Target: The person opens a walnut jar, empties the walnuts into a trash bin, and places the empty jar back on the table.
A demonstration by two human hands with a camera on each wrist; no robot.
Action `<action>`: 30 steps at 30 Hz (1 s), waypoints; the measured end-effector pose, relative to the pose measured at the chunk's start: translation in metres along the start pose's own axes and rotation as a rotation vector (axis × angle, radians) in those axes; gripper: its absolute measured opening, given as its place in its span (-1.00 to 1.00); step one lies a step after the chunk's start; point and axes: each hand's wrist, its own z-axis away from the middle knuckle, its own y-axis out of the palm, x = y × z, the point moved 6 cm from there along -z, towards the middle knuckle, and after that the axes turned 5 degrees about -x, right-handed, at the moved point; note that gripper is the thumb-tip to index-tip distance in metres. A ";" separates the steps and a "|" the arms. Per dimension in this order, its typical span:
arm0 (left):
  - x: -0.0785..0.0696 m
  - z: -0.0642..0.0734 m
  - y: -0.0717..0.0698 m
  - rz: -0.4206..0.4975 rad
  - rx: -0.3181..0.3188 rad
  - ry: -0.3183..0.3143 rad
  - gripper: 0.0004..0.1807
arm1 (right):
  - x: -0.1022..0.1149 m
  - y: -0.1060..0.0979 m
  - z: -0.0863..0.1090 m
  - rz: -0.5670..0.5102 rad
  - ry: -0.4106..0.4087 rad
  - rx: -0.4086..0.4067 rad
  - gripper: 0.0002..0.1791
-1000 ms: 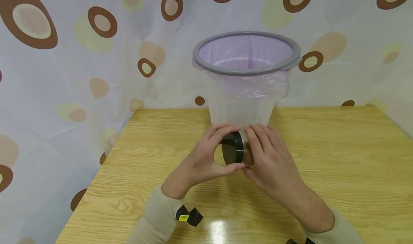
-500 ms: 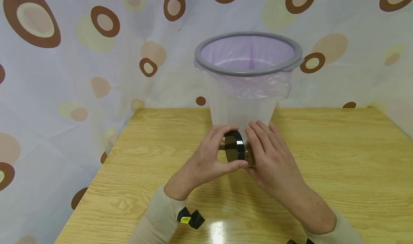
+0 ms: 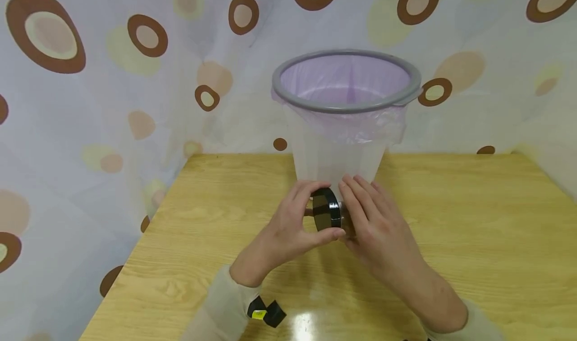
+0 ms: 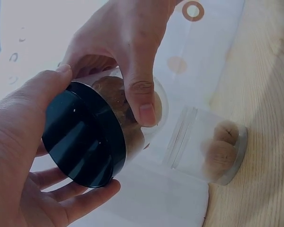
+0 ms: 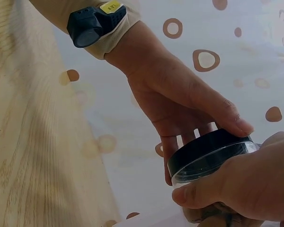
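Observation:
Both hands hold a clear plastic jar [image 4: 133,127] tipped on its side above the table. Brown, wrinkled, round walnuts [image 4: 112,92] show through its wall. My left hand [image 3: 288,228] grips the black lid [image 3: 326,211] by its edge, thumb on one side and fingers on the other. My right hand [image 3: 383,233] is wrapped around the jar's body, its thumb pressed along the clear wall in the left wrist view. The lid sits on the jar's mouth. A second clear jar [image 4: 184,142] with walnuts in its bottom stands on the table; the hands hide it in the head view.
Just beyond the hands stands a translucent wastebasket [image 3: 335,158] with a grey rim and a purple bag lining it. The wooden table [image 3: 216,191] runs back to a patterned curtain [image 3: 252,85]. Small black devices [image 3: 266,312] are strapped at the wrists.
My left fingers and the lid have shifted slightly right and turned a little against the jar. The right hand keeps its hold. The wastebasket stays in place.

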 end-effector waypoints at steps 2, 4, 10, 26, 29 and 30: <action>0.002 0.004 0.003 0.009 -0.002 -0.008 -0.15 | 0.001 0.001 0.004 -0.007 0.000 -0.003 0.10; 0.005 0.006 0.006 0.018 -0.003 -0.010 -0.15 | 0.001 0.003 0.007 -0.014 0.005 -0.003 0.10; 0.008 0.013 0.015 0.036 -0.010 0.003 -0.14 | 0.001 0.006 0.017 -0.020 0.008 0.009 0.11; -0.013 0.005 0.010 -0.215 -0.031 0.339 0.04 | -0.004 -0.001 0.006 -0.015 0.018 -0.007 0.15; -0.014 0.002 0.007 -0.223 -0.046 0.357 0.06 | -0.004 -0.002 0.002 -0.009 0.014 -0.012 0.14; -0.014 0.001 0.006 -0.225 -0.051 0.363 0.06 | -0.004 -0.002 0.000 -0.009 0.015 -0.013 0.15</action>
